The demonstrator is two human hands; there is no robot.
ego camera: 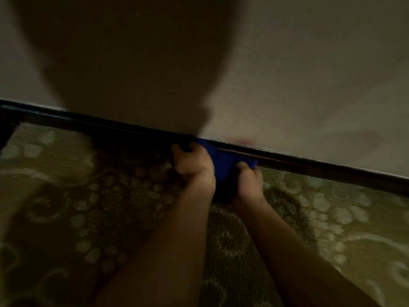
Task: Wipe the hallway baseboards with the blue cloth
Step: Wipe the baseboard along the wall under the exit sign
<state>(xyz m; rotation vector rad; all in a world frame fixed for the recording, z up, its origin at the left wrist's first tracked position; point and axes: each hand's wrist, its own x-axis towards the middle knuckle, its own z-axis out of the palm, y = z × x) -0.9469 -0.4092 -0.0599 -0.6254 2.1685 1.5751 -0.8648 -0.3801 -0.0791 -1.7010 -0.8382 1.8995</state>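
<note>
Left hand [192, 165] and right hand [249, 179] each clutch an end of the blue cloth [223, 159] against the dark baseboard [309, 166]; soft, light, probably bunches easily; best gripped wadded.

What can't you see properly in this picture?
Head view:
- Dark wooden baseboard: the stretch behind the blue cloth is covered.
- Left hand fingertips: lost in shadow.
- Right hand fingers: curl into the cloth.
- Patterned green carpet: blurred.
- Dust: too dim to tell.
</note>
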